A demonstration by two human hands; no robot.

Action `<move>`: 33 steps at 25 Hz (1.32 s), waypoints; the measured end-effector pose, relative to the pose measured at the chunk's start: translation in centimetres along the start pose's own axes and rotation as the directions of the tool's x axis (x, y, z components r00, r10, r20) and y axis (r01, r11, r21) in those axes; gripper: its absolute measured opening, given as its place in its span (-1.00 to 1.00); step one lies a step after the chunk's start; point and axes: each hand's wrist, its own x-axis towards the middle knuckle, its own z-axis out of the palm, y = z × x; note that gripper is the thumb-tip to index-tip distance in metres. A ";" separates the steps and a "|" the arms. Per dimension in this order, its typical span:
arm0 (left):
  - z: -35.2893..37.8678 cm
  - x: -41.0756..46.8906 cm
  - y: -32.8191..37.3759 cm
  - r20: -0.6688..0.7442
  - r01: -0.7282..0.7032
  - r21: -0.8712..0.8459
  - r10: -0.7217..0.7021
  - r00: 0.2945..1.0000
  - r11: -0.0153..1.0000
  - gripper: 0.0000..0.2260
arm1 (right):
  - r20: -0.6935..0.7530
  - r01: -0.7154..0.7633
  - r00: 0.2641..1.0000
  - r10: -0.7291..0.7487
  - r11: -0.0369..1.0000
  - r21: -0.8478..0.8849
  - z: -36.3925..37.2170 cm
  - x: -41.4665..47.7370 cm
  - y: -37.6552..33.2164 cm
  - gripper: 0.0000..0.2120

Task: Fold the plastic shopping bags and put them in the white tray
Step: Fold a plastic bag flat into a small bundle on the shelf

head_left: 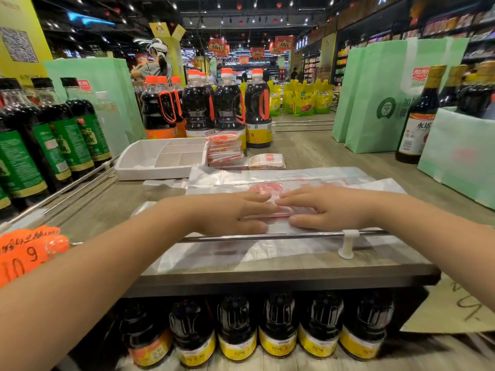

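My left hand [230,214] and right hand [330,210] lie flat with straight fingers, fingertips meeting, pressing the plastic bag [267,251] spread beneath them. Beyond my left hand sits the white tray [150,174], with folded bags [225,151] stacked just beside it.

Left of the left hand [230,212], the orange price tag [26,253]: handwritten "10" and "9", the rest illegible. Beyond and right of the right hand [329,210], the dark bottle [417,116]: white label reading "水塔". Beside it, the green bag [388,103]: red logo "加加", larger characters partly hidden. Far beyond both hands, the yellow pouches [304,99]: "黄豆酱". Far beyond the left hand, the yellow sign [18,44]: a QR code. Below the hands, the lower bottles [278,341]: labels blurred.
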 end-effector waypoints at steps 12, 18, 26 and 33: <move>-0.4 -3.4 -2.9 0.002 0.068 -0.061 -0.068 0.998 0.996 -0.62 | 0.104 -0.252 0.963 0.248 0.967 0.029 -0.8 -4.7 3.5 -0.45; -0.8 -0.7 -1.1 -0.086 0.057 0.042 -0.054 0.995 0.997 -0.54 | -0.021 -0.139 0.990 0.138 0.989 -0.041 -0.8 -2.1 0.7 -0.30; -0.1 -0.6 -2.7 -0.102 0.063 0.152 -0.048 0.994 0.986 -0.59 | 0.041 -0.283 0.958 0.285 0.958 -0.050 -0.3 -2.6 2.5 -0.21; 0.2 -0.6 -2.9 -0.236 0.030 0.203 0.019 0.971 0.979 -0.71 | -0.158 -0.123 0.982 0.107 0.988 -0.095 0.0 -1.4 1.5 -0.47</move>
